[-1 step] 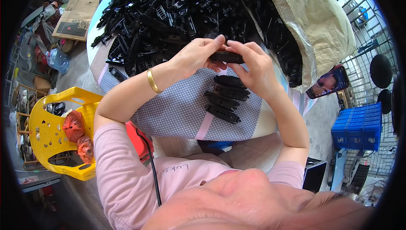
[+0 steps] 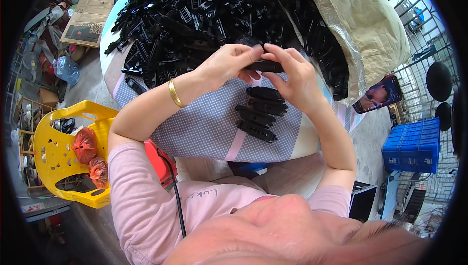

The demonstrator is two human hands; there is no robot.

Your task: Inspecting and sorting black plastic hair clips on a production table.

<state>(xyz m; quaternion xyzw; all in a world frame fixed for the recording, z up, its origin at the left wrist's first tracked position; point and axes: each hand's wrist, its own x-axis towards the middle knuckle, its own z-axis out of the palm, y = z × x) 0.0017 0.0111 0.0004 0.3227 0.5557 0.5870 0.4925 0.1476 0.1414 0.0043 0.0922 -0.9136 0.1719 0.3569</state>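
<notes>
Above the far middle of a round table, my left hand (image 2: 229,66) and my right hand (image 2: 295,79) hold a long black plastic part (image 2: 268,66) between them. The fingers of both hands are closed on its ends, thumbs and fingertips close together. Just below the hands, several similar long black parts (image 2: 257,130) lie in a loose row on the dotted tablecloth (image 2: 195,128); the nearest shows a line of small openings, like a toy train carriage. Behind my hands spreads a large heap of black plastic pieces (image 2: 195,16), some ladder-like.
A large pale sack (image 2: 360,21) with more black pieces at its mouth lies on the table's right side. A phone (image 2: 379,94) stands at the right edge. Left is a yellow plastic chair (image 2: 53,153) bearing orange-red bags (image 2: 85,145). Blue crates (image 2: 410,145) stand at right.
My fingertips have shifted slightly around the held black part, the right ones a little higher. The row and the heap look the same.
</notes>
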